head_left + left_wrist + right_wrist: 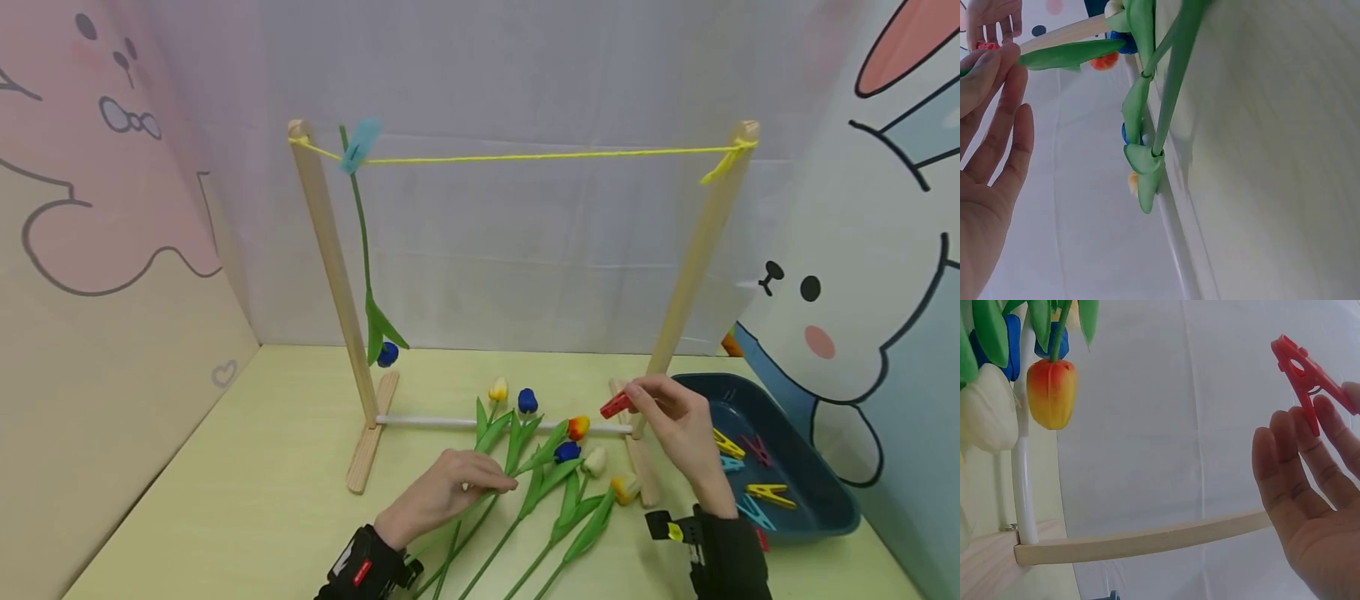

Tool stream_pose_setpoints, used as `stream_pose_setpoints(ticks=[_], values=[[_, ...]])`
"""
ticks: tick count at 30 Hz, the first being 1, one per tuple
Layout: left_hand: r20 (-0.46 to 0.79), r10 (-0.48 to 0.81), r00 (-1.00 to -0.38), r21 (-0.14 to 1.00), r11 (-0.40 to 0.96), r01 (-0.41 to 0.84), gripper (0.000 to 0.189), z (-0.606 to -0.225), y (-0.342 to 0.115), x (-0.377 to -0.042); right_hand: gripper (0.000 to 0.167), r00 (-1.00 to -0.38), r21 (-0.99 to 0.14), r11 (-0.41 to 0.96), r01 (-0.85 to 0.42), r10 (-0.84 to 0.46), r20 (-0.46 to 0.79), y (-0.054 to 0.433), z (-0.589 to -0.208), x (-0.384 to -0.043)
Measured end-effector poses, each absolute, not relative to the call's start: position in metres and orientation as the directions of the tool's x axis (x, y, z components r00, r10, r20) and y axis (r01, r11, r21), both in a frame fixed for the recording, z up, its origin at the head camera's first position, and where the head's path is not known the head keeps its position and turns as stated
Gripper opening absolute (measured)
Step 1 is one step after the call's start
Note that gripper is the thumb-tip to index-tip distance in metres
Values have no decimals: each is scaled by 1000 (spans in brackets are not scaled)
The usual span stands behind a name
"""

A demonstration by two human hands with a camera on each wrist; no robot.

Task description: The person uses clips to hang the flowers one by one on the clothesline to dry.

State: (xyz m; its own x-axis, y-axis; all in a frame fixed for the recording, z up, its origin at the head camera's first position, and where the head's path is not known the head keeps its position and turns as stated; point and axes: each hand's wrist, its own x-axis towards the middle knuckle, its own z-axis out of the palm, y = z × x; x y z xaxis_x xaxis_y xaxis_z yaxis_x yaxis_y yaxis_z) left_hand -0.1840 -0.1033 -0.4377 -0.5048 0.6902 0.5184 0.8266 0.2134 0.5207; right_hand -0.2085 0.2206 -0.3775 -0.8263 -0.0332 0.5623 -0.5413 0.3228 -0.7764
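Left hand (450, 492): lower centre, thumb and fingers pinching the orange tulip (578, 427) by its stem, bloom right of lower centre
Right hand (681, 425): lower right, clamped on the red clothespin (617, 405)
Yellow cord (540, 156): across the upper frame; blue clothespin (362, 146) at upper left, blue tulip (375, 325) hanging bloom-down
Tray (813, 483): lower right

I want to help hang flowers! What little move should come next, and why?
Probably lift the orange tulip up to the yellow string: the left hand seems to pinch its stem, the right hand holds a red clothespin, and a blue tulip hangs there from a blue clip.
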Motion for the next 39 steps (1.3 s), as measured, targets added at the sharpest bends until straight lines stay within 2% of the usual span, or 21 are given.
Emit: stream_pose_setpoints(ticks=[10,16,21,25,29,35,39], values=[[626,557,-546,565,160,810,31,-435,-102,-183,10,-822,-781,307,-544,-8,569,225,-374,-207],[749,456,-482,465,157,871,29,-434,-101,-187,13,-810,-776,317,-545,38,585,223,-374,-206],[823,384,-418,414,97,905,34,-431,-100,-190,28,-795,-780,299,-550,99,599,222,-374,-205],[873,314,-372,383,32,923,44,-428,-101,-193,35,-782,-768,283,-575,89,617,222,-374,-204],[895,270,-356,378,-31,925,53,-426,-103,-195,35,-771,-756,252,-604,52,634,222,-374,-203],[917,222,-332,341,-1,940,35,-424,-105,-196,32,-783,-766,245,-594,41,620,223,-376,-203],[919,151,-364,366,19,931,33,-423,-105,-193,32,-784,-767,241,-595,39,620,223,-375,-203]])
